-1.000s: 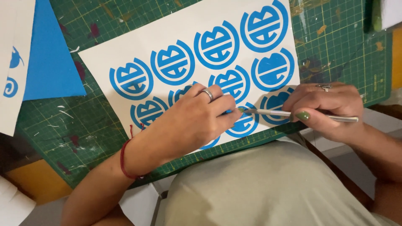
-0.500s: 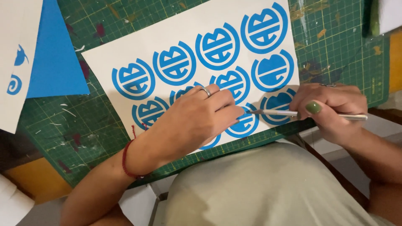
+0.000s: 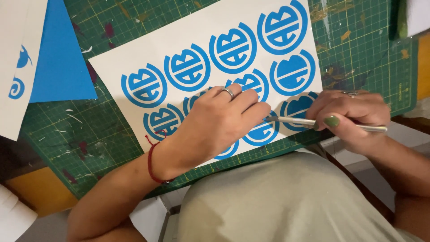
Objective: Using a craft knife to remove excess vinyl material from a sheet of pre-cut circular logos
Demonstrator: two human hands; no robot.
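A white sheet (image 3: 134, 62) printed with several round blue emblems lies on a green cutting mat (image 3: 89, 134). My left hand (image 3: 215, 121), with a ring and a red wrist cord, presses flat on the sheet's lower row, fingertips on an emblem (image 3: 262, 132) near the front edge. My right hand (image 3: 349, 118) grips a slim silver craft knife (image 3: 309, 122) like a pen. Its tip meets that emblem right by my left fingertips.
A blue sheet (image 3: 60, 62) and a white sheet with blue shapes (image 3: 15, 67) lie at the mat's left. Paint stains and small paper scraps dot the mat. My beige-clad lap (image 3: 277, 201) fills the bottom. An orange tabletop (image 3: 40, 192) shows at lower left.
My right hand has shifted a little and rolled the knife, its tip staying at the same emblem. My left hand holds its place on the sheet.
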